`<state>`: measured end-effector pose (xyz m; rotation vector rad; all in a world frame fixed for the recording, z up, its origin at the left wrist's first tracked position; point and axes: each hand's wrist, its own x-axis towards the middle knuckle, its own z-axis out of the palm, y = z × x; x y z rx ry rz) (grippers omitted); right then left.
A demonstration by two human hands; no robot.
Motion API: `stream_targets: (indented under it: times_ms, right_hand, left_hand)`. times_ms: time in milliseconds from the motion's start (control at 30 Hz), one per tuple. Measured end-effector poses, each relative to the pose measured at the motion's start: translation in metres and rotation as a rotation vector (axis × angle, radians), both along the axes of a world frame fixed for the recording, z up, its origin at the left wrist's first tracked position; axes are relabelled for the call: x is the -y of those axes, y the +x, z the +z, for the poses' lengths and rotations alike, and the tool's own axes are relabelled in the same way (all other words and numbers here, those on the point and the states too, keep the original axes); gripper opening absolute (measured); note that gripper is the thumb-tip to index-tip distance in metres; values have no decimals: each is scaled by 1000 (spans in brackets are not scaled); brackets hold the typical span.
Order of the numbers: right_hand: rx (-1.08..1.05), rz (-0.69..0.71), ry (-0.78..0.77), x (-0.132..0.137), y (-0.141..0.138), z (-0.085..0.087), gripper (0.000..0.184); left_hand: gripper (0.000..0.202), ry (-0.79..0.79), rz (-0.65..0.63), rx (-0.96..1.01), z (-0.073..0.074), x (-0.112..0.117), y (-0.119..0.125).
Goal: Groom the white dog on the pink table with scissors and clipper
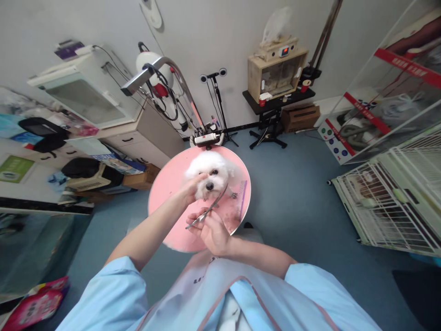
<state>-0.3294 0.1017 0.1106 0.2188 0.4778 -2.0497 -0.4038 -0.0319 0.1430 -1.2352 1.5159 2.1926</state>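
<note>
A fluffy white dog (209, 161) is on the round pink table (166, 188), its face turned up towards me. My left hand (193, 189) cups the side of its muzzle, with the thumb along the snout near the eye; the other fingers are partly hidden by the fur. In my right hand (214, 231) is a pair of curved grooming scissors (217, 200), held by the handles. The blades reach up beside the dog's chin, close to the fur; I cannot tell whether they touch it. A purple comb (243, 200) lies near the table's right edge.
A metal grooming arm (182, 80) with a dryer and cables rises behind the table. Cabinets (127, 140) stand to the left. A wooden box (275, 76) on a black stand is at the back, and wire cages (382, 202) are on the right.
</note>
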Motion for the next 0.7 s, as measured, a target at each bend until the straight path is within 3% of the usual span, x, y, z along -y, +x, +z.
stream_targets:
  times_ms: [200, 500, 700]
  right_hand:
    - [-83, 59, 173, 2, -9, -16, 43]
    - [-240, 88, 223, 0, -18, -43, 44]
    - [-348, 51, 197, -1, -24, -62, 46]
  left_hand:
    - [33, 36, -23, -23, 5, 8, 7]
    - [34, 42, -27, -5, -8, 20, 11]
    - [38, 41, 16, 0, -6, 18, 12]
